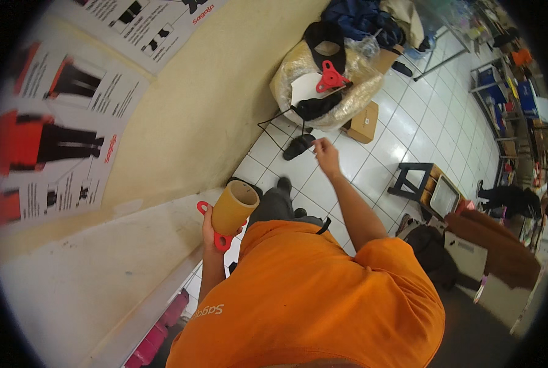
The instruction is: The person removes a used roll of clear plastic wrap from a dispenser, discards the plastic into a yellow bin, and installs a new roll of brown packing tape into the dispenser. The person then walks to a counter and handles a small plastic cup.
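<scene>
My left hand point(209, 228) holds a yellow-brown cardboard tube point(230, 211) with its hollow end up, along with a red plastic piece point(222, 243) that has rounded, holed lobes. My right hand point(325, 153) is out in front with curled fingers; I cannot make out anything in them. It is nearest, in the picture, to a black sandal point(295, 149) on the floor. Beyond it a plastic-wrapped bundle point(366, 92) bears another red lobed piece point(331, 76), a white sheet point(303, 88), black items point(316, 107) and dangling cords.
A wall point(169, 110) with posters and a ledge point(102, 270) runs along my left. On the tiled floor point(366, 165) are a cardboard box point(363, 122) and a dark stool point(411, 184) beside a metal tray point(444, 197). Cluttered shelving point(496, 92) and draped garments point(495, 248) line the right.
</scene>
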Motion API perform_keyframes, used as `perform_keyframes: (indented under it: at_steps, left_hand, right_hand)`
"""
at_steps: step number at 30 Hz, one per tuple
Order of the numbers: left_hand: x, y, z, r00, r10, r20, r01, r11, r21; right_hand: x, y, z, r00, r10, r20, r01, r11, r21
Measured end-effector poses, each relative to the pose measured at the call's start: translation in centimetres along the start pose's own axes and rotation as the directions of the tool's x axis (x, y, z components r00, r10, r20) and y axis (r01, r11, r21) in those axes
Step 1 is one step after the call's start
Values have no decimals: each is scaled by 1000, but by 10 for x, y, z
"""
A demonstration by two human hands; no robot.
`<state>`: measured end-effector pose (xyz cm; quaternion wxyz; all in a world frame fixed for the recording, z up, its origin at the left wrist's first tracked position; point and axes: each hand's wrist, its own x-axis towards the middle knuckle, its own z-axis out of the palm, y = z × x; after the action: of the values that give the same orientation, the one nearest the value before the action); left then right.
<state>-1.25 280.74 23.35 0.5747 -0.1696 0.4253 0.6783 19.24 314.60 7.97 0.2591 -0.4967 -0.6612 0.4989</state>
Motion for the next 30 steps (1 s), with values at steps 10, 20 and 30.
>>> perform_keyframes:
  at_steps: [10, 20, 30]
  left_hand:
    - [145, 30, 146, 988, -135, 77, 106, 946, 305]
    - [74, -48, 207, 922, 293, -255, -277, 956, 95]
    - [131, -147, 306, 880, 241, -410, -287, 956, -56]
  right_hand:
    - [265, -25, -119, 952, -304, 30, 287, 858, -425]
    - [399, 53, -72, 944, 177, 278, 184, 415, -891]
    - [420, 48, -114, 816, 55, 576, 338, 763, -551]
